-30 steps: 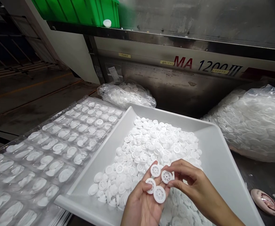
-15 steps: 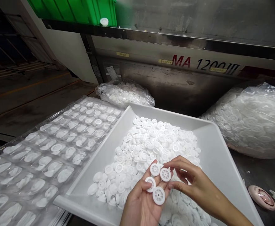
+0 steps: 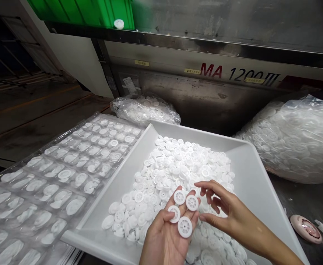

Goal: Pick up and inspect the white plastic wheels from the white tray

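My left hand (image 3: 161,243) is palm up over the tray, holding several white plastic spoked wheels (image 3: 185,226) on its palm and fingers. My right hand (image 3: 229,213) comes in from the right with its fingers spread, close beside those wheels. It holds nothing, and I cannot tell whether a fingertip touches them. Beneath both hands, a white tray (image 3: 251,176) carries a large heap of similar white plastic discs and wheels (image 3: 183,165).
A transparent blister tray (image 3: 67,173) with moulded pockets lies to the left. Plastic bags of white parts sit behind (image 3: 144,110) and right (image 3: 296,140). Behind stands a steel machine marked MA 1200 III (image 3: 233,73), with a green crate (image 3: 78,11) above. A pink round part (image 3: 306,229) lies right.
My right hand has lifted its fingers away from the wheels and spread them. The wheels stay on my left hand. The whole view has drifted slightly.
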Available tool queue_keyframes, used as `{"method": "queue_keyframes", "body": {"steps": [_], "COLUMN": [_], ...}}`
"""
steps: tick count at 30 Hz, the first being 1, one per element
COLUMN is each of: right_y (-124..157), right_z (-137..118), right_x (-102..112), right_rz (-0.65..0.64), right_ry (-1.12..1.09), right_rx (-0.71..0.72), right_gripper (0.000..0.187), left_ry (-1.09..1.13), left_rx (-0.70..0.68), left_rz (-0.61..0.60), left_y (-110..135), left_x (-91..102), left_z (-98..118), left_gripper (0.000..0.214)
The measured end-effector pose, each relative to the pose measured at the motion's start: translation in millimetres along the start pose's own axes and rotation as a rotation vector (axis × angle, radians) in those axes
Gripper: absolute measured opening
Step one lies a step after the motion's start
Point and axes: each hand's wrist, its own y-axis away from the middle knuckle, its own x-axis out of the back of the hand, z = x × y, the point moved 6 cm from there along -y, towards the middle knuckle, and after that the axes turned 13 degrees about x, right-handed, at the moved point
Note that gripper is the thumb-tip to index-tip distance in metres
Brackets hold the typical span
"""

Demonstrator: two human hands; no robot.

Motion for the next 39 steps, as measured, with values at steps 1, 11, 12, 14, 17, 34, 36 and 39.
{"method": "queue_keyframes", "body": {"steps": [1,11,12,14,17,34,36,39], "right_y": [0,8,8,10,15,19,18,18], "right_z": [-4,-38,-38,-40,-46,-58,-60,-62], "right_x": [0,-36,-37,-38,-35,-31,-30,-30], "right_rz": [0.0,0.009,0.011,0.002,-0.036,-0.044,-0.054,-0.078], "right_ry": [0.07,0.455,0.467,0.511,0.628,0.797,0.811,0.819], "right_rx": [0.048,0.584,0.603,0.654,0.729,0.838,0.828,0.813], "right_gripper": [0.042,0.028,0.021,0.013,0.017,0.021,0.022,0.024], "left_ry": [0.001,-0.034,-0.034,-0.031,-0.034,0.004,0.022,0.045], "left_rx": [0.002,0.021,0.03,0.046,0.047,-0.015,-0.026,-0.032], "left_rz": [0.012,0.049,0.035,0.014,-0.001,-0.04,-0.062,-0.081], "left_y": [0,1,1,2,3,0,0,0], "left_x": [-0.5,-3.1,-3.7,-4.9,-6.0,-0.2,-1.2,-0.3], "left_z": [0,-2,-2,-2,-1,0,0,0], "left_gripper": [0.063,0.062,0.062,0.061,0.063,0.064,0.062,0.06]}}
